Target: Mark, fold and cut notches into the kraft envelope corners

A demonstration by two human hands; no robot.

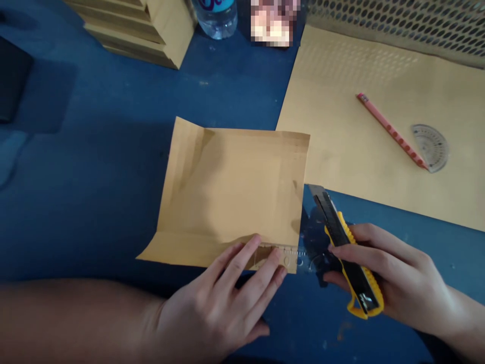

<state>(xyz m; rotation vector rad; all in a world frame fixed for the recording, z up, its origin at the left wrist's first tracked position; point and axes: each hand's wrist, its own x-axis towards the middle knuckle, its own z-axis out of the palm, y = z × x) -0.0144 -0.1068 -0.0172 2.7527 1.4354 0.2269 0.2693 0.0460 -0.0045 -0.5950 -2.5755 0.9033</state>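
Blue covers the whole tabletop, and two hands work at its near edge. One left hand lies flat, fingers spread and straight, pressing on one clear ruler where it crosses the lower right corner of one folded brown paper piece; it grips nothing, only holds things down. One right hand is curled shut around one yellow-and-black utility knife, whose body slants up and to the left so that its front end sits just beside the paper's right edge (whether the blade touches the paper cannot be told). The paper piece lies in the middle of the tabletop, with one flap folded along its lower edge and another along its left side, both slightly raised. Beyond the right hand lies one large brown sheet, flat, reaching to the right border of the view. On it rest one pink pencil, lying aslant, and one clear protractor, the pencil's lower tip touching or overlapping the protractor's edge. Farther back on the left stands one stack of brown folded pieces, and next to it one clear plastic bottle. One perforated metal screen runs along the far right.
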